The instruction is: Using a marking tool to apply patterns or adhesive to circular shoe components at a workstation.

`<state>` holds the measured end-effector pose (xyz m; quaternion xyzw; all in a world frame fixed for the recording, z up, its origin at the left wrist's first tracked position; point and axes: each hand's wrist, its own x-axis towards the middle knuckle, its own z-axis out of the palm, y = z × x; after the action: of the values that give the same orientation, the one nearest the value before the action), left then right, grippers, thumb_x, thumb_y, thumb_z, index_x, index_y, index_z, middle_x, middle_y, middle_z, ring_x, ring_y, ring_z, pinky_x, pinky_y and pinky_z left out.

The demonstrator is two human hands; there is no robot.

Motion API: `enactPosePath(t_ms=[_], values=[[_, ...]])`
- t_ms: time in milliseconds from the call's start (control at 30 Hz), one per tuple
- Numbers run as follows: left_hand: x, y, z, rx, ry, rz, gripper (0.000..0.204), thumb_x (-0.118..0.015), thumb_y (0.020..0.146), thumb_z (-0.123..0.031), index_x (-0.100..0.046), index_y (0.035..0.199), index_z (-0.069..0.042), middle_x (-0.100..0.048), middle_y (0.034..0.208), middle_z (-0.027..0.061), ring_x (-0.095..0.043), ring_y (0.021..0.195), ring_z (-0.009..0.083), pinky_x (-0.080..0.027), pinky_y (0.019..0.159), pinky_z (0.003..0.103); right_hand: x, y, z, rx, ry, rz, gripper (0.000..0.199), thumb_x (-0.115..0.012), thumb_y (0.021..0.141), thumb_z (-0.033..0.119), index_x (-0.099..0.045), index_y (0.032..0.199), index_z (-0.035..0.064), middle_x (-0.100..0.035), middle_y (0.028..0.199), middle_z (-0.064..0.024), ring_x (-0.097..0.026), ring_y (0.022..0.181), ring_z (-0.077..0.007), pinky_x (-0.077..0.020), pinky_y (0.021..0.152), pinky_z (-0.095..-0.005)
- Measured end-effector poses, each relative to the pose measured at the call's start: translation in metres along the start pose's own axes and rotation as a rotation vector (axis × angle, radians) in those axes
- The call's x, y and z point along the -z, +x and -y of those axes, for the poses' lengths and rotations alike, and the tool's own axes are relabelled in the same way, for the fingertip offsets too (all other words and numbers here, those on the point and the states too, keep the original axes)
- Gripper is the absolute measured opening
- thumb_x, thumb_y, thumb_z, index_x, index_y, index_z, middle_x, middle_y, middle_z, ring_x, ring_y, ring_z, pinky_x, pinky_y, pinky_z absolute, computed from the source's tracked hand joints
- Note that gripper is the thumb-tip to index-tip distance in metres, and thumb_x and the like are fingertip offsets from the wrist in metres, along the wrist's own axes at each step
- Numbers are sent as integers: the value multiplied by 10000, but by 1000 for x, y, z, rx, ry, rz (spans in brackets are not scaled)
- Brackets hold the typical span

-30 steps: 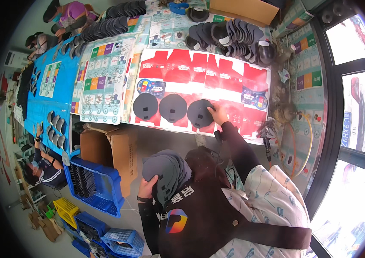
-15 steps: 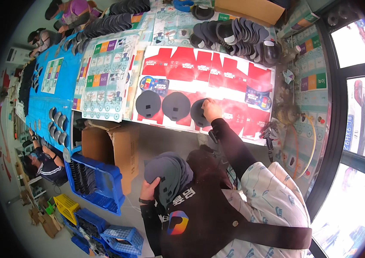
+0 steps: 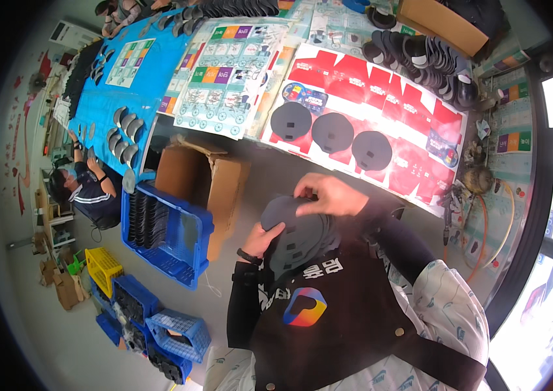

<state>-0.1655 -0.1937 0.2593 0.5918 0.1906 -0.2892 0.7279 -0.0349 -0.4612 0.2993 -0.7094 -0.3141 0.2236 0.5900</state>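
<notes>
I hold a stack of dark grey round pads (image 3: 302, 238) against my chest. My left hand (image 3: 264, 238), with a black band at the wrist, grips the stack's left edge from below. My right hand (image 3: 330, 195) pinches the top pad at its upper rim. Ahead, three of the same dark pads (image 3: 332, 132) lie in a row on red printed card sheets (image 3: 393, 91) on the long table.
A brown carton (image 3: 208, 182) and a blue crate of dark parts (image 3: 165, 228) stand below the table's near edge. More blue and yellow crates (image 3: 152, 319) sit on the floor at left. Another person (image 3: 84, 189) works at the blue-covered table end (image 3: 103, 98). Black sandals (image 3: 433, 55) are piled at the far right.
My right hand has left the third pad on the red sheets and pulled back to the stack at my chest, where it now pinches the top pad.
</notes>
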Motion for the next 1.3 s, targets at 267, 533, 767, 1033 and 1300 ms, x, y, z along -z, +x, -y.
enactPosePath(t_ms=[267,533,767,1033,1300], values=[[58,-34,4,-117,-8,58,320,-680,990,-158,-661,1259,15,-705,1161,38,-650,1027,125,-525,899,291,-91,38,33,-164,-214,-196,314,-827,784,169,-672,1025,38,-703,922,-135,-695,884,-313,-543,781,-383],[94,-47,3,-184,18,163,335,-756,917,-113,-673,1206,33,-730,1104,57,-666,967,126,-539,868,292,-128,62,37,-234,-273,-404,168,-771,855,147,-732,983,46,-727,850,-134,-715,760,-306,-558,708,-365],[117,-20,-12,-163,207,29,395,-798,867,-114,-658,1198,52,-731,1118,87,-665,998,141,-530,893,310,-98,103,-3,-153,-240,-603,141,-686,967,139,-619,987,16,-703,873,-151,-689,776,-273,-523,713,-352],[125,5,-26,-46,86,-196,424,-805,849,-101,-662,1220,47,-725,1144,101,-679,1012,177,-533,896,324,74,181,-162,-440,151,-1011,119,-665,994,154,-626,1051,56,-683,789,-86,-611,724,-142,-502,684,-311],[125,21,-35,24,-137,-292,394,-769,878,-42,-655,1252,2,-729,1141,81,-686,998,185,-538,896,331,151,234,-259,-475,212,-1093,154,-593,1029,182,-591,1114,55,-679,934,-149,-662,611,-230,-560,419,-357]])
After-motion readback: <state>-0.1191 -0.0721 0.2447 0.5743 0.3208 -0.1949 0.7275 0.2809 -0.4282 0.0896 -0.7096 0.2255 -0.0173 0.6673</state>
